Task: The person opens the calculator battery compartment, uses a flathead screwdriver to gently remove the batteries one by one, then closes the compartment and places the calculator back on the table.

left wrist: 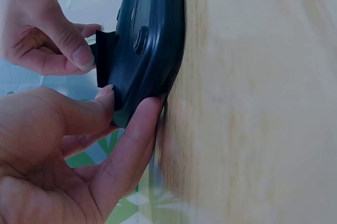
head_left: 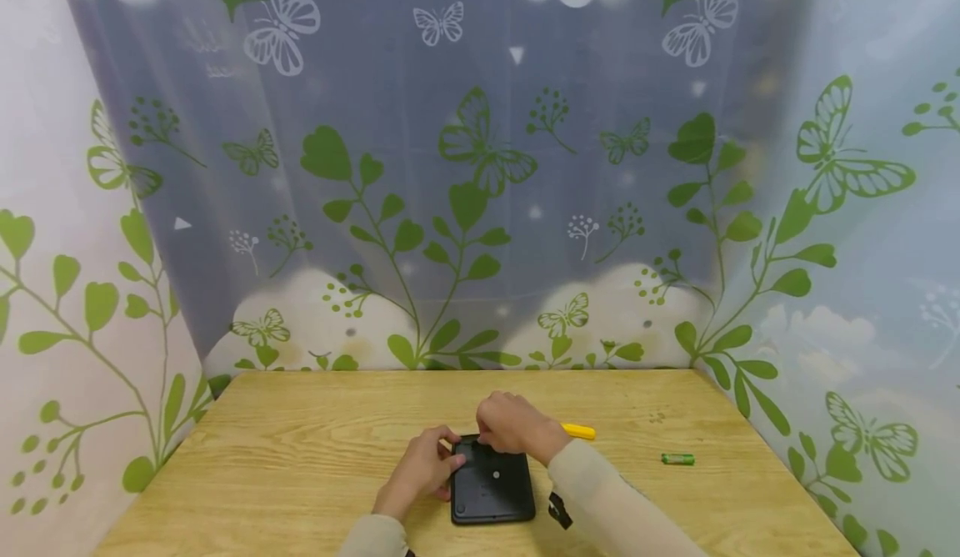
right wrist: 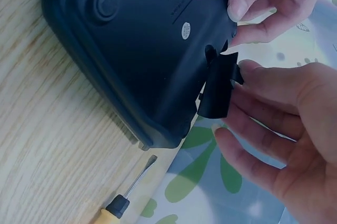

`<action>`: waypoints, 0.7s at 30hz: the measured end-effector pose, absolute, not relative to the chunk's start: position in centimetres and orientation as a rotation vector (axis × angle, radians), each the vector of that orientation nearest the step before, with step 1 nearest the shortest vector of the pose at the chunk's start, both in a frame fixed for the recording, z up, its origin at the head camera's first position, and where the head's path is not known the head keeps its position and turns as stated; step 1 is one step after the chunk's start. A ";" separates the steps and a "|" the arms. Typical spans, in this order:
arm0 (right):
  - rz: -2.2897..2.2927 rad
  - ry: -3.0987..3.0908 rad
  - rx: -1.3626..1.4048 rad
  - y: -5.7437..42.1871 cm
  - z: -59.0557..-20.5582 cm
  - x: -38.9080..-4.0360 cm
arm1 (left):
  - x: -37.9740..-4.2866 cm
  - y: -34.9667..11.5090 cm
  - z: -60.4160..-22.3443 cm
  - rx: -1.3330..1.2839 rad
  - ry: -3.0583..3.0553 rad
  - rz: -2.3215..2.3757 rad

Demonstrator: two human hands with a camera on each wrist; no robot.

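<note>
A flat black device point(head_left: 491, 494), like a calculator with its back up, lies on the wooden table; round rubber feet and a small white sticker show on it. My left hand point(head_left: 422, 467) grips its far left corner, thumb on the back and fingers against the side. At the far edge, my right hand point(head_left: 517, 425) pinches a small black battery cover point(right wrist: 218, 87) by its tab. In the right wrist view the cover stands tilted up at the compartment opening. The compartment's inside is mostly hidden.
A screwdriver point(right wrist: 117, 205) with a yellow handle lies just beyond my right wrist. Farther right on the table point(head_left: 300, 424) is a green battery point(head_left: 678, 459). Patterned curtains point(head_left: 480, 232) hang behind and at both sides. A black strap piece point(head_left: 559, 510) shows by my right sleeve.
</note>
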State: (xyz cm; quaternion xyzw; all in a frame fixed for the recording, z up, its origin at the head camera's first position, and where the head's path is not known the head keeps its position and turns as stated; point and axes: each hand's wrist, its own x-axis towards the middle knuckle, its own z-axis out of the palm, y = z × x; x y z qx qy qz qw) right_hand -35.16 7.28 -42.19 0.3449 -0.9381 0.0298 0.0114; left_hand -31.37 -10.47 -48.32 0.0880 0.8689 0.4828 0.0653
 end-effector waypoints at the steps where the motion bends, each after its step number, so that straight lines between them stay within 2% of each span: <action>1: 0.108 -2.924 1.079 7.3 -42.2 -35.2 | -31.4 -10.5 -48.3 0.264 2.621 1.456; 21: 0.154 -2.931 1.090 7.8 -43.0 -35.7 | -31.6 -10.4 -48.4 0.248 2.605 1.451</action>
